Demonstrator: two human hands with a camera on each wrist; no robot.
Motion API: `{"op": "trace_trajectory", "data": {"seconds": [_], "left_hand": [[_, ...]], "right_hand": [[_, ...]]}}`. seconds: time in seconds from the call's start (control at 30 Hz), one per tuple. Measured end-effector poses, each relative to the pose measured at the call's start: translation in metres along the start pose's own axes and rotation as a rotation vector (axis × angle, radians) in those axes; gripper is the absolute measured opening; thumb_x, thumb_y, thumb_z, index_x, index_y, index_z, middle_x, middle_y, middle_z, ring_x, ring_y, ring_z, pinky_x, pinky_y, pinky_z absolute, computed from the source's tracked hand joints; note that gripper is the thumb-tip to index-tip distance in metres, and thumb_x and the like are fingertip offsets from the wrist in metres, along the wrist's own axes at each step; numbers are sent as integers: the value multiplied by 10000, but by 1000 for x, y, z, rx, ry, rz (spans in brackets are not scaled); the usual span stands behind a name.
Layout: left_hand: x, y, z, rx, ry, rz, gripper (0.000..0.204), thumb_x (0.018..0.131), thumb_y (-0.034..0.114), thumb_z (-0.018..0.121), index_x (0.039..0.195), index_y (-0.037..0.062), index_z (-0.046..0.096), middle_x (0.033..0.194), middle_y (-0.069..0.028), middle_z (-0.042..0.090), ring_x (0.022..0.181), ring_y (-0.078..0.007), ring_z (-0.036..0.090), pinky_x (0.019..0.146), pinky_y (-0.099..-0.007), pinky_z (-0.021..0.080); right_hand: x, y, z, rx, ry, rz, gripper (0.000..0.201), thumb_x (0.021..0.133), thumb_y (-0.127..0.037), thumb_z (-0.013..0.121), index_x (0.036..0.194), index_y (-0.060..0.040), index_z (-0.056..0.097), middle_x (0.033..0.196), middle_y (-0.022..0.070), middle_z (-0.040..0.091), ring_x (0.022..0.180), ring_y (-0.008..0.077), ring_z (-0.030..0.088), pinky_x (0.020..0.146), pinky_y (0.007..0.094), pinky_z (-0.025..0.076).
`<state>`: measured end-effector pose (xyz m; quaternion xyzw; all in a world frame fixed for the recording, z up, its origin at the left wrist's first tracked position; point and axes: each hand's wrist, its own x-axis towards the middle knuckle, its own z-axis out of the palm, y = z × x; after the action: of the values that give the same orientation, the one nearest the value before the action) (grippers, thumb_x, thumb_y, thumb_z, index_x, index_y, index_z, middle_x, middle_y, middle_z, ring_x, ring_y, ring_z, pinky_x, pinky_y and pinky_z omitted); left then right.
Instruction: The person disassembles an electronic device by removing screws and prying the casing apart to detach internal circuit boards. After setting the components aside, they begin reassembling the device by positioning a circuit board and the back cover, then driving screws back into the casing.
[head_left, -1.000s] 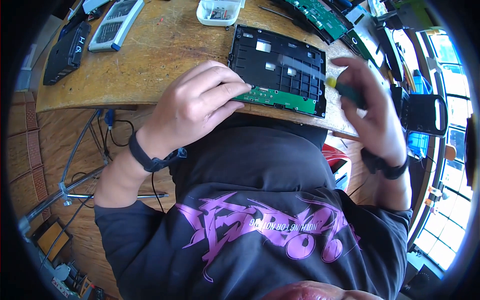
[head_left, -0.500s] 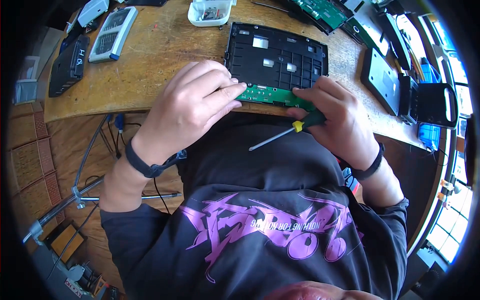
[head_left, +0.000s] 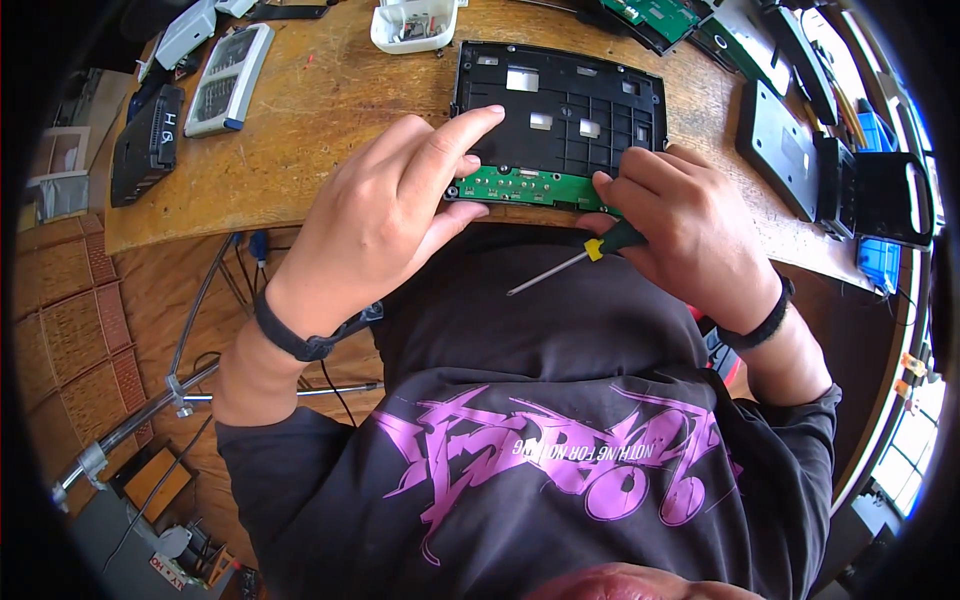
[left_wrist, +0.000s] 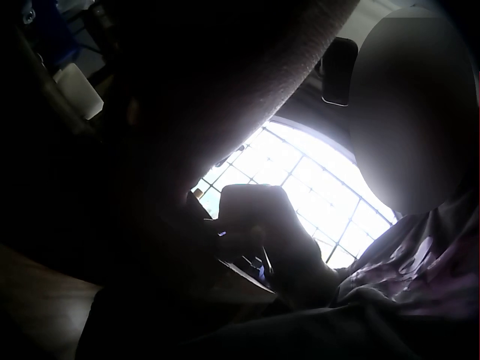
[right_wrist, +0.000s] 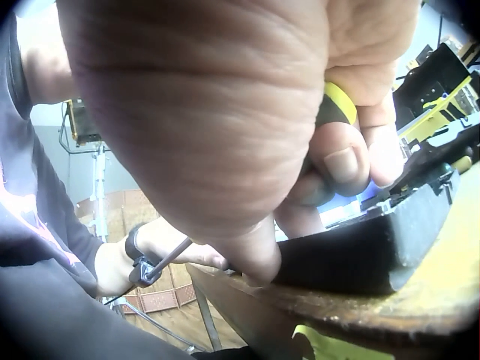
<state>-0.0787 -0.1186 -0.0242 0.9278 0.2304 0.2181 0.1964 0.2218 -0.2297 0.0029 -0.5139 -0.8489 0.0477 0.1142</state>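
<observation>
A black plastic panel [head_left: 490, 130] lies near the bench's front edge in the head view, a green circuit board [head_left: 525, 187] along its near side. At its left front corner is my left hand [head_left: 375, 205], index finger stretched over the panel and thumb at the front edge, spread apart. My right hand [head_left: 690, 225] grips a screwdriver [head_left: 610, 242] with a green and yellow handle, its shaft pointing left over my lap. That hand's thumb and fingers also sit at the panel's right front corner. The left wrist view is mostly dark.
At the back stands a white tub [head_left: 415, 25] of small parts. A bit case [head_left: 230, 80] and a black device [head_left: 148, 145] lie at the left. A dark flat casing [head_left: 778, 150] rests at the right, with more circuit boards [head_left: 650, 18] at the back right.
My right hand came from beside the panel to its right front corner, the screwdriver swinging to point left over my lap. My left fingers left their pinch and spread, the index straightening.
</observation>
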Motion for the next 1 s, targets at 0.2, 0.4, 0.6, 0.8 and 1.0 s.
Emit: {"op": "trace_trajectory", "data": {"seconds": [0.2, 0.4, 0.6, 0.8, 1.0], "left_hand": [[6, -3, -1, 38, 25, 90, 679, 816, 19, 970, 1443, 40, 712, 1118, -108, 768, 1055, -329, 721, 893, -461, 600], [8, -2, -2, 21, 8, 115, 394, 800, 19, 967, 1160, 23, 807, 1073, -105, 721, 1003, -326, 696, 861, -450, 589], [12, 4, -5, 61, -20, 109, 390, 798, 0, 956, 1156, 16, 803, 1074, -99, 725, 998, -322, 707, 846, -447, 593], [15, 10, -5, 102, -27, 120, 374, 802, -17, 941, 1147, 6, 797, 1058, -105, 725, 994, -327, 715, 833, -446, 596], [17, 10, -7, 110, -49, 137, 392, 804, -6, 944, 1159, 10, 779, 1061, -114, 720, 983, -333, 710, 823, -452, 592]], "right_hand": [[-1, 6, 2, 62, 33, -14, 307, 882, -210, 909, 1083, -51, 740, 994, 109, 648, 890, 357, 700, 816, 482, 585], [-2, 3, 5, 187, 111, 44, 355, 889, -171, 956, 1160, 8, 813, 928, 115, 636, 793, 347, 681, 716, 464, 551], [-9, -7, 12, 77, 117, 53, 316, 933, -164, 915, 1171, 12, 803, 916, 103, 636, 784, 340, 675, 706, 462, 546], [-9, -5, 13, 36, 120, -7, 300, 944, -171, 888, 1162, 9, 790, 930, 87, 660, 796, 325, 666, 752, 433, 551], [-8, -4, 20, -14, 120, -29, 168, 849, -133, 865, 930, -65, 734, 946, 71, 672, 839, 292, 711, 870, 415, 548]]}}
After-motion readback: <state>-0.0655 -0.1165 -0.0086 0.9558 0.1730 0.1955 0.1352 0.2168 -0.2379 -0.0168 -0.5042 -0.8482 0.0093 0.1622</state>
